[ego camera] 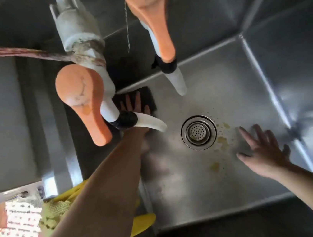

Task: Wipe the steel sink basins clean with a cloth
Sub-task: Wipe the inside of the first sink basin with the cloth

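We are pressing the dark cloth point(145, 100) flat under our left hand point(133, 106) in the basin point(181, 185) far-left corner, right hand point(260, 150) spread empty; it is looking thin, limp, best palmed, not pinched.

In the sink basin point(181, 185), the cloth point(147, 97) lies left of the drain point(199, 132).

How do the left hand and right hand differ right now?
1. The left hand presses flat on a dark cloth; the right hand is empty, fingers spread.
2. The left hand works the basin floor's far left corner, partly hidden behind a tap; the right hand is right of the drain, by yellowish residue.
Both are bare, palm-down, inside the same steel basin.
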